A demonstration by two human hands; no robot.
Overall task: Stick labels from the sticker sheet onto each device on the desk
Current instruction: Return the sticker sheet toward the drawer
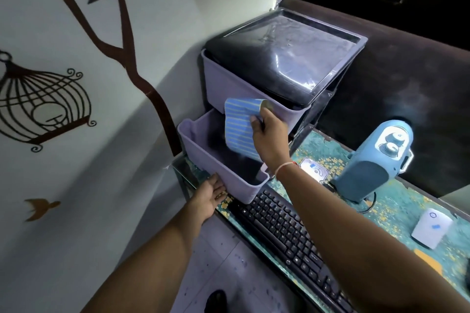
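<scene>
- Wall point(63, 160): pale, with dark decals of a branch and a birdcage point(43, 107), plus gold bird shapes.
- Left hand point(209, 194): arm reaching forward and up, palm pressed against the front lower edge of the drawer, fingers loosely spread and tucked under it; not closed around anything.
- Drawer point(216, 165): lavender plastic, pulled out from the lower level of a storage unit point(229, 84) of the same colour; dark interior, contents cannot be told.
- Sticker sheet point(239, 124): blue with fine pale stripes, curled at its top edge, hanging above the open drawer; no writing legible.
- Right hand point(267, 129): arm extended well forward, wrist with a thin thread band, fingers and thumb pinching the right edge of the sticker sheet.
- Black lid point(284, 58): glossy, domed, sitting on top of the storage unit.
- Keyboard point(287, 239): black, on the patterned teal desk point(396, 213), partly under the right forearm; key legends too small to read.
- Flat silvery device point(314, 170): just behind the right wrist, bearing a small blue label.
- Blue projector-like device point(373, 160): upright, lenses facing up.
- White box-shaped device point(431, 231): a blue ring mark and a small blue label on its face; no text readable.
</scene>
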